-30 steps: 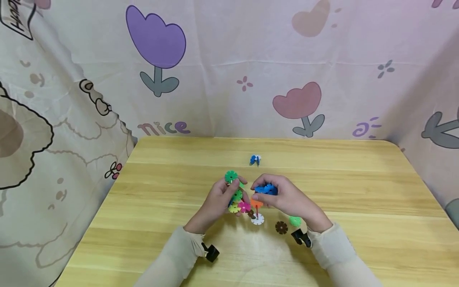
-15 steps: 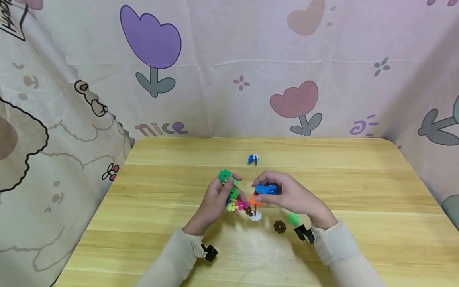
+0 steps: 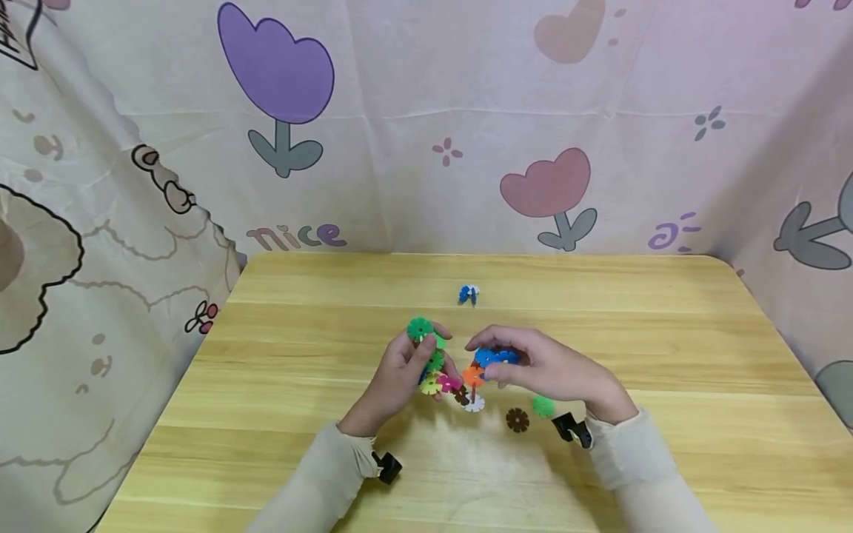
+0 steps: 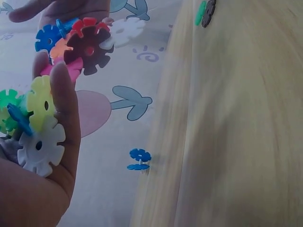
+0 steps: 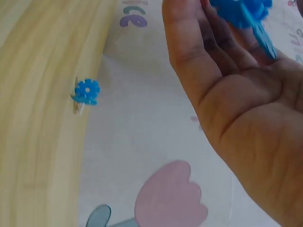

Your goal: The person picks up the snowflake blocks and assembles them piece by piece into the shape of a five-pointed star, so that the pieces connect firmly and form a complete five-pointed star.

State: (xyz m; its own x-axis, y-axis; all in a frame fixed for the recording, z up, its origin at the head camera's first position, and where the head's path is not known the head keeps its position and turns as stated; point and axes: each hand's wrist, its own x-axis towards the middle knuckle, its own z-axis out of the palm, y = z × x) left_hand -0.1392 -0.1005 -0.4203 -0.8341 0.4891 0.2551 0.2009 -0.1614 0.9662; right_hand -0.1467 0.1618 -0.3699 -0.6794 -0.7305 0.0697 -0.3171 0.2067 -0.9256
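Note:
My left hand (image 3: 395,383) holds a joined cluster of notched plastic snowflake discs, its thumb over the green disc (image 3: 435,361). A darker green disc (image 3: 420,329) sticks up above that thumb. Yellow, pink (image 3: 448,383) and brown discs run on to the right. An orange disc (image 3: 474,375) and a white disc (image 3: 474,403) stand at the right end. My right hand (image 3: 549,366) curves its fingers and thumb round joined blue discs (image 3: 496,357) beside the orange one. In the left wrist view a white disc (image 4: 41,147) lies against the left palm.
A loose brown disc (image 3: 517,420) and a light green disc (image 3: 543,406) lie on the wooden table (image 3: 266,444) near the right wrist. Farther back stands a small blue and white disc piece (image 3: 469,294). A printed cloth (image 3: 400,148) hangs behind the table.
My right hand has shifted slightly right, and its thumb has slid off the orange disc towards the blue ones. My left hand keeps its hold. The head view has shifted slightly.

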